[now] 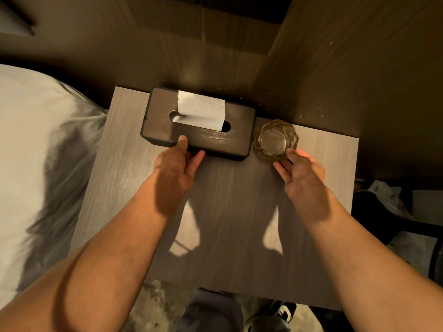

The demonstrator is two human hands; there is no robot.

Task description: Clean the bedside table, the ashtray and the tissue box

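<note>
Dim wood-panelled wall (239,44), white bed (36,140) left.

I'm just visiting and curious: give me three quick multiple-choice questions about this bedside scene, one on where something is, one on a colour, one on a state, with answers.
1. Where does the ashtray stand relative to the tissue box?
A. On top of it
B. Beside its right end
C. On the bed

2. What colour is the ashtray's glass?
A. Amber
B. Blue
C. Black

3. What is the left hand doing?
A. Resting on the bed
B. Holding a cloth
C. Gripping the tissue box's front edge

Answers: 1 B, it sits on the bedside table at the box's right end. 2 A, the faceted glass looks amber-yellow. 3 C, thumb on the lid, fingers under the front edge.
</note>
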